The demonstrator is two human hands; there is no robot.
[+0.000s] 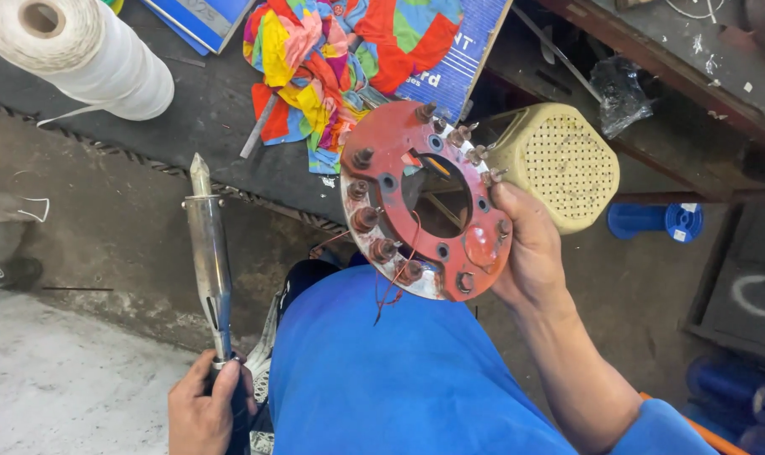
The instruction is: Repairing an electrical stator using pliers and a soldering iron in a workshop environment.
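Blue lap: the person's blue-clad thigh [399,379] filled the space between the 2 hands, just below the ring.
Thread cone: a big white spool of thread [83,52] lay well above and left of the left hand, on the dark bench.
Cloth: a many-coloured rag [332,59] lay just above the ring, on the same bench, partly over a blue booklet [458,67].
Basket: a cream perforated plastic basket [559,164] stood tipped on its side just right of the right hand's fingertips.
Red ring: a round red metal ring [425,202] with a wide centre hole and about 12 rusty studs around its face was held upright over the lap; thin red wires hung from its lower edge.
Soldering iron: a long steel-barrelled soldering iron [210,253] pointed straight up from the left hand, well left of the ring and not touching it.
Right hand: the right hand [530,253] gripped the ring's right rim, fingers curled round its edge.
Left hand: the left hand [205,409] was closed around the iron's handle at the bottom edge.
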